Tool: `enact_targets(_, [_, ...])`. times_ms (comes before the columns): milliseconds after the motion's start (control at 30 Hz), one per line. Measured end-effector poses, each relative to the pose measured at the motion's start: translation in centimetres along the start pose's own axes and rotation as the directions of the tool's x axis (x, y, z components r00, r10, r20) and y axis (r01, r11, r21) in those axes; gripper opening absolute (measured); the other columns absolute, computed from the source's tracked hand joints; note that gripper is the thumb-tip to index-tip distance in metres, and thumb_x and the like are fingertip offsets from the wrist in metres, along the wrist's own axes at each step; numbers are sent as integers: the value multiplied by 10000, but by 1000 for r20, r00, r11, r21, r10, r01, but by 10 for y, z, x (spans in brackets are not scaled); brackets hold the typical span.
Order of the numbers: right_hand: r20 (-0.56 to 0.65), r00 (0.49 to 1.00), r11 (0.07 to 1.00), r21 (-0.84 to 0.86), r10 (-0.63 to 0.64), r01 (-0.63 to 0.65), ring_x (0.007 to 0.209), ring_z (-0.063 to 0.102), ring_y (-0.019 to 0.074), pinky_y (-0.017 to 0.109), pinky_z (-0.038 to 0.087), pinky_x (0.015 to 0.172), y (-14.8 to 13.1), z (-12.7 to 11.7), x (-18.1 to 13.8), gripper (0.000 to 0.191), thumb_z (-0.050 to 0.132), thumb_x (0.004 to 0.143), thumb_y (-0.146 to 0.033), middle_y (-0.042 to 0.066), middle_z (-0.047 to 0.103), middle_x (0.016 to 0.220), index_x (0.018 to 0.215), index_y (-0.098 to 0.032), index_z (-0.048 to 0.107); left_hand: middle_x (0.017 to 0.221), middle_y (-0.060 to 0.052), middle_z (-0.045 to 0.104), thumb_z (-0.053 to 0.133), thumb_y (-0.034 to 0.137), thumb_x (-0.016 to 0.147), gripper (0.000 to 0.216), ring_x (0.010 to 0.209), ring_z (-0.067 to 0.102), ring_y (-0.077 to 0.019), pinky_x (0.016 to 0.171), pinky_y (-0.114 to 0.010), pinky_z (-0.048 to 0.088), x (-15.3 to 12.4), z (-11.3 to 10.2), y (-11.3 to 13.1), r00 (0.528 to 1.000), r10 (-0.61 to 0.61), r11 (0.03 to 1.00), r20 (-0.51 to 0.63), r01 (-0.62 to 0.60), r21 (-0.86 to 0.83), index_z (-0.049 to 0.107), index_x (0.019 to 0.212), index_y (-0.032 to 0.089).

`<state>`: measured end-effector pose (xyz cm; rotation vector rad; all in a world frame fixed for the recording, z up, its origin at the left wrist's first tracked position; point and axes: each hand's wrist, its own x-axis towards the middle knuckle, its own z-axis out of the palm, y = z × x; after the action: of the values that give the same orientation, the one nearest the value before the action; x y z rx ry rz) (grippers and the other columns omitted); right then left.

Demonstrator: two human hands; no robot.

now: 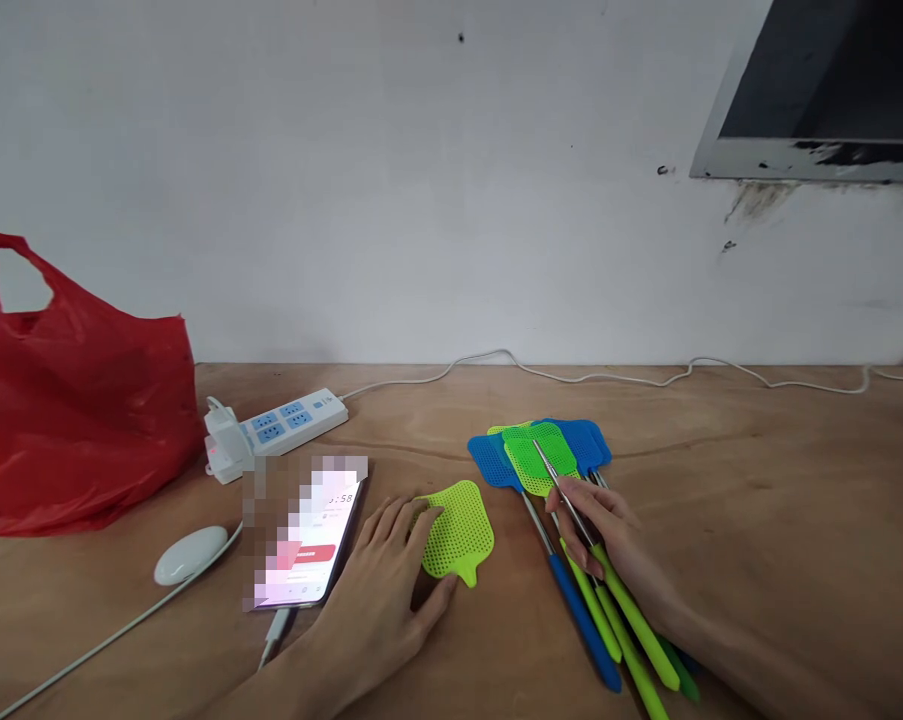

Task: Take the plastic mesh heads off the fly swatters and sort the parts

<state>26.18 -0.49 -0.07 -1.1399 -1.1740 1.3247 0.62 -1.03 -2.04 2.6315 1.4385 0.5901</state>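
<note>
Palm down, left hand [387, 575] rests unclenched on a mesh head [462, 530], right hand [605, 515] pinching a metal rod [546, 462].

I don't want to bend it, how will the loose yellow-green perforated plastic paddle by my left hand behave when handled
The yellow-green perforated plastic paddle is probably light, being full of holes. It looks thin, so may flex. Lying flat, it should slide rather than roll.

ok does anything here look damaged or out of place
The lime fly swatter head at the left hand looks incomplete without a handle, while the right hand holds a metal rod with an apparently bare tip. The wall is scuffed and stained below the dark framed panel, upper right.
</note>
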Motion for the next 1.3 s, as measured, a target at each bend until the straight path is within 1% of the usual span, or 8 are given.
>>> enact_targets(233, [63, 998, 999, -40, -9, 12, 345, 357, 65, 191, 247, 367, 0, 1, -3, 442, 565, 887, -587, -61, 486, 424, 728, -180, 631, 1409, -162, 511, 671, 376, 841, 547, 1329, 435, -398, 1047, -600, 412, 5, -6, 2, 999, -28, 995, 32, 31, -94, 499, 1331, 205])
enact_targets(467, [71, 997, 999, -46, -10, 13, 341, 352, 72, 194, 255, 351, 3, 3, -4, 465, 583, 855, -626, -65, 470, 424, 726, -182, 637, 1146, -106, 611, 812, 467, 681, 585, 1046, 579, -360, 866, -524, 501, 8, -7, -4, 995, -100, 983, 9, 100, -153, 570, 1154, 222])
enact_targets(600, [67, 998, 999, -50, -4, 7, 355, 359, 75, 193, 267, 351, 2, 4, -5, 463, 598, 841, -631, -66, 467, 436, 729, -184, 640, 1066, -95, 603, 875, 519, 551, 675, 984, 578, -360, 811, -504, 503, 10, -13, 1, 988, -133, 978, 72, 143, -151, 564, 1065, 208])
enact_targets(733, [60, 998, 998, -59, 2, 2, 340, 356, 75, 198, 262, 347, 1, 5, -5, 478, 587, 838, -646, -63, 473, 424, 718, -186, 639, 1051, -82, 597, 906, 484, 486, 707, 975, 584, -347, 806, -494, 514, 10, -16, 5, 984, -156, 966, 86, 170, -197, 551, 1034, 211])
enact_targets(900, [40, 999, 998, -58, 3, -1, 342, 356, 72, 192, 260, 345, -1, 6, -5, 491, 601, 819, -658, -63, 469, 424, 702, -182, 632, 1207, -107, 567, 897, 476, 555, 775, 1105, 576, -352, 887, -505, 517, 5, -13, 2, 991, -98, 944, 90, 121, -307, 511, 1181, 231])
enact_targets(1067, [33, 999, 999, -40, 9, -8, 353, 342, 74, 188, 267, 346, 0, 6, -5, 469, 611, 823, -639, -69, 460, 417, 740, -179, 648, 1296, -112, 575, 883, 443, 585, 882, 1202, 554, -374, 978, -544, 482, 3, -5, -4, 999, -36, 952, 32, 44, -302, 459, 1338, 270])
enact_targets(1200, [40, 999, 999, -43, 6, -4, 343, 327, 75, 196, 268, 340, 1, 5, -5, 475, 612, 819, -645, -69, 465, 410, 774, -175, 665, 1367, -124, 566, 854, 404, 652, 856, 1211, 578, -375, 960, -540, 502, 3, -4, -6, 990, -129, 924, 51, 139, -356, 409, 1373, 280])
enact_targets(1300, [47, 999, 999, -43, 13, -11, 352, 334, 80, 194, 272, 335, 3, 4, -4, 474, 620, 824, -628, -75, 460, 420, 891, -164, 694, 1356, -98, 601, 725, 348, 814, 646, 1244, 576, -343, 974, -510, 510, 5, -6, -7, 982, -181, 877, 47, 183, -444, 410, 1375, 289])
